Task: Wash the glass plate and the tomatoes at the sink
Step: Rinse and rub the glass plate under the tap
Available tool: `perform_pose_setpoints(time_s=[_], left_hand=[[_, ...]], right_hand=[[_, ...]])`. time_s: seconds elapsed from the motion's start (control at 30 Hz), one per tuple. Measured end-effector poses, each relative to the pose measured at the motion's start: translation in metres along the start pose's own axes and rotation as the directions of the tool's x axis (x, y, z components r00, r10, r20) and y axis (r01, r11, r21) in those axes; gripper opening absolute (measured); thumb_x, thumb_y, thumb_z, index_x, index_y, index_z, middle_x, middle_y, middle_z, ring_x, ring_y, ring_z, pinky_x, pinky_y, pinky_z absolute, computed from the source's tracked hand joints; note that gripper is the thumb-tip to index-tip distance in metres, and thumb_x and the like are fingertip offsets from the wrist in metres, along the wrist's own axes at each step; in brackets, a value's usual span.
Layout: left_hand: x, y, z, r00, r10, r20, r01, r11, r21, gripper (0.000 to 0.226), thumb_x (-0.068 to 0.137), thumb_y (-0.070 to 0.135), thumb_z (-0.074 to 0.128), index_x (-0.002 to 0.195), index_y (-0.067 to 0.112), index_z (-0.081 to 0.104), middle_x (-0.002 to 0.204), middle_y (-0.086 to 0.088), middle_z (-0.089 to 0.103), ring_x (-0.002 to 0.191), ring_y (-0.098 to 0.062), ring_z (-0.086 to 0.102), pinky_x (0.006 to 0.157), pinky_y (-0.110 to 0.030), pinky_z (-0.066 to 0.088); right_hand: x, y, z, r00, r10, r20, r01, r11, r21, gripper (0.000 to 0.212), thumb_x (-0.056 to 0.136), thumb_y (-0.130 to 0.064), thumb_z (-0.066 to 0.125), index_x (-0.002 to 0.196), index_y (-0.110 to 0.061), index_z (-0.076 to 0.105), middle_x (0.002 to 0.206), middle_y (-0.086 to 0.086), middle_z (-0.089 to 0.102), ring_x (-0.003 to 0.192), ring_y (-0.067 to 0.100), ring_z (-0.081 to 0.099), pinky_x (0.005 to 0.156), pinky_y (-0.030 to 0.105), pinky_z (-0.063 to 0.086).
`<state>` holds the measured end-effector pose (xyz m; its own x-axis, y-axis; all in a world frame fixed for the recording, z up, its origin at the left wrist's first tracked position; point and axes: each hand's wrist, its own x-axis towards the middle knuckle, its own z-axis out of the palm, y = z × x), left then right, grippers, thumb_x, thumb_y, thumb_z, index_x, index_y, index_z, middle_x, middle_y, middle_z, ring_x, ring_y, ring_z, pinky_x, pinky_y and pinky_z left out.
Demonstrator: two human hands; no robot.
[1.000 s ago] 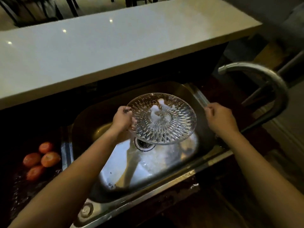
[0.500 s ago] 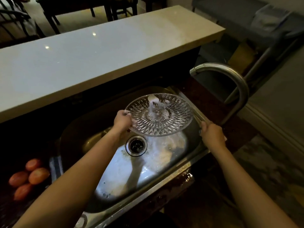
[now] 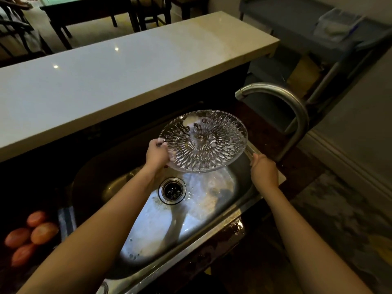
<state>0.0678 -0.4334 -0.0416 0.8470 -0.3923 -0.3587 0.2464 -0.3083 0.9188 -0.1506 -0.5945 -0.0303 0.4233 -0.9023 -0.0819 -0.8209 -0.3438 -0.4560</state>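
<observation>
The right hand (image 3: 264, 170) has slid along the sink rim (image 3: 191, 240), gripping it; the left hand (image 3: 157, 154) holds the glass plate (image 3: 207, 143).

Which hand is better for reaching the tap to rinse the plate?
Right. The right hand sits at the sink rim beside the faucet and looks free, while the left hand grips the glass plate.
</observation>
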Motion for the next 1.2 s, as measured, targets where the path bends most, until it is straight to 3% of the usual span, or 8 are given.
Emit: perform_pose_setpoints(time_s=[0.23,0.53,0.7,0.9,0.97,1.07,1.13,1.2], left_hand=[[-0.002,0.001,0.008,1.000,0.001,0.000,-0.001,0.998,-0.068,0.025,0.098,0.015,0.038,0.123,0.011,0.039,0.090,-0.012,0.054,0.062,-0.016,0.056,0.053,-0.028,0.046],[-0.002,-0.001,0.009,0.999,0.023,-0.025,-0.024,0.998,-0.062,0.024,0.098,0.015,0.041,0.122,0.012,0.042,0.087,-0.005,0.054,0.066,-0.018,0.056,0.062,-0.033,0.048],[-0.002,-0.004,0.008,0.999,0.026,-0.029,-0.027,0.998,-0.051,0.022,0.098,0.016,0.041,0.120,0.014,0.043,0.083,-0.007,0.055,0.068,-0.021,0.057,0.065,-0.035,0.048],[-0.006,-0.005,0.009,0.999,0.031,-0.028,-0.033,0.998,-0.052,0.022,0.098,0.017,0.040,0.120,0.016,0.043,0.085,-0.009,0.057,0.061,-0.017,0.055,0.055,-0.030,0.047],[-0.008,-0.007,0.009,0.999,0.044,-0.024,-0.045,0.998,-0.045,0.023,0.098,0.018,0.040,0.121,0.015,0.042,0.087,-0.011,0.057,0.060,-0.017,0.054,0.053,-0.029,0.046],[-0.009,-0.007,0.011,0.996,0.088,-0.019,-0.089,0.996,-0.027,0.024,0.098,0.018,0.038,0.122,0.016,0.042,0.088,-0.012,0.057,0.061,-0.017,0.054,0.055,-0.029,0.046],[-0.012,-0.007,0.015,0.993,0.118,-0.017,-0.118,0.993,-0.015,0.024,0.098,0.018,0.039,0.122,0.016,0.042,0.101,-0.018,0.056,0.069,-0.021,0.054,0.063,-0.031,0.048],[-0.017,-0.008,0.020,0.993,0.120,0.002,-0.120,0.991,-0.063,0.024,0.098,0.019,0.039,0.122,0.016,0.041,0.109,-0.021,0.054,0.064,-0.020,0.054,0.054,-0.026,0.048]], right_hand=[[0.011,-0.001,0.003,0.989,0.130,0.071,-0.135,0.989,0.067,0.047,0.101,-0.032,0.027,0.102,0.000,0.061,0.106,0.025,0.064,0.101,0.042,0.059,0.087,0.047,0.050],[0.020,-0.006,0.005,0.956,0.259,0.135,-0.264,0.964,0.016,0.042,0.100,-0.033,0.030,0.117,-0.007,0.059,0.114,0.022,0.062,0.107,0.042,0.056,0.090,0.047,0.048],[0.024,-0.007,0.007,0.939,0.317,0.135,-0.325,0.945,0.039,0.048,0.100,-0.037,0.028,0.112,-0.003,0.059,0.111,0.022,0.062,0.106,0.041,0.058,0.091,0.050,0.049],[0.017,-0.004,0.002,0.967,0.210,0.146,-0.212,0.977,0.003,0.040,0.101,-0.027,0.030,0.119,-0.002,0.055,0.118,0.024,0.059,0.109,0.040,0.055,0.089,0.045,0.045],[0.011,-0.004,-0.004,0.986,0.134,0.095,-0.142,0.986,0.086,0.042,0.101,-0.027,0.027,0.114,0.004,0.053,0.114,0.027,0.059,0.104,0.042,0.056,0.083,0.044,0.044],[0.004,-0.017,-0.021,0.993,0.111,-0.036,-0.091,0.931,0.353,0.052,0.100,-0.040,0.021,0.106,0.000,0.054,0.093,0.021,0.065,0.075,0.031,0.061,0.058,0.031,0.042],[0.008,-0.030,-0.027,0.992,0.104,0.068,-0.124,0.863,0.490,0.056,0.098,-0.048,0.019,0.106,-0.007,0.057,0.077,0.010,0.065,0.057,0.020,0.058,0.048,0.025,0.038],[0.012,-0.038,-0.026,0.979,0.084,0.187,-0.176,0.809,0.561,0.050,0.098,-0.047,0.024,0.108,-0.009,0.054,0.076,0.007,0.066,0.045,0.012,0.052,0.043,0.023,0.035]])
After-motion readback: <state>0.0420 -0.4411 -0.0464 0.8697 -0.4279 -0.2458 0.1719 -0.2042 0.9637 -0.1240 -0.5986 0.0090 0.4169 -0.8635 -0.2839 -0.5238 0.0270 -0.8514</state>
